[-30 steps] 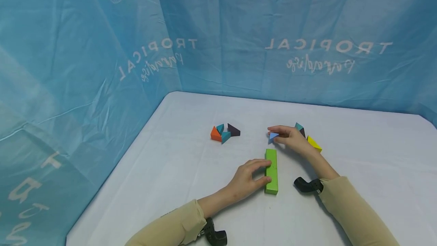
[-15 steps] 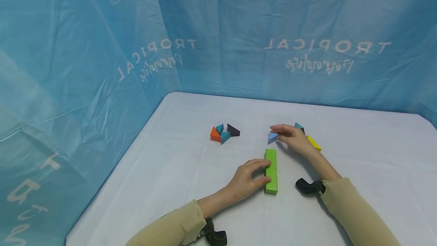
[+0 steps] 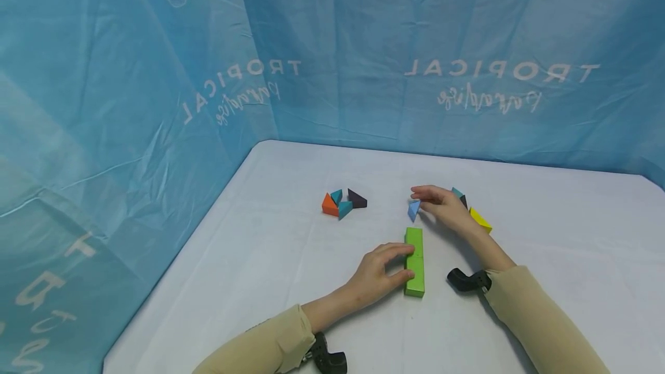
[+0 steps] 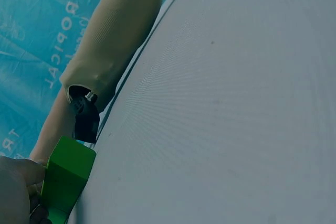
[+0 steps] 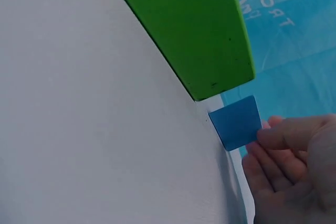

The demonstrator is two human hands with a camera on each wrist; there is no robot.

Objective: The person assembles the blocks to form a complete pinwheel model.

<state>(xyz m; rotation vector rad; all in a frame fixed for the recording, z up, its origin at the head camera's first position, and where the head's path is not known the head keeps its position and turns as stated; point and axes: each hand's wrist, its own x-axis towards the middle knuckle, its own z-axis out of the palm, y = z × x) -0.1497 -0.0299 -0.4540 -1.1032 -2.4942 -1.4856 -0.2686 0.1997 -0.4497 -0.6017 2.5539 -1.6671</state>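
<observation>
In the head view, my left hand (image 3: 371,276) rests its thumb and a fingertip, spread apart, against the left side of two green blocks (image 3: 415,279) lying end to end. The left wrist view shows a fingertip against the green block (image 4: 68,174). Beyond the blocks' far end, my right hand (image 3: 445,208) holds a small blue triangular block (image 3: 413,211) by its edge at the thumb and fingertips. Seen from the right wrist, the thumb (image 5: 275,136) touches the right edge of the blue block (image 5: 236,123), just past the green one; the far finger contact is partly hidden.
Left of the right hand lies a cluster of an orange block (image 3: 329,206), two teal blocks (image 3: 345,208) and a dark block (image 3: 357,199). A yellow block (image 3: 480,221) and a teal and dark piece (image 3: 459,195) sit behind the right wrist. Blue curtains (image 3: 332,74) enclose the white table (image 3: 260,218).
The blue triangular block has turned, its point now facing down toward the green blocks. My right hand's fingers have shifted slightly. The left hand and the green blocks stay put.
</observation>
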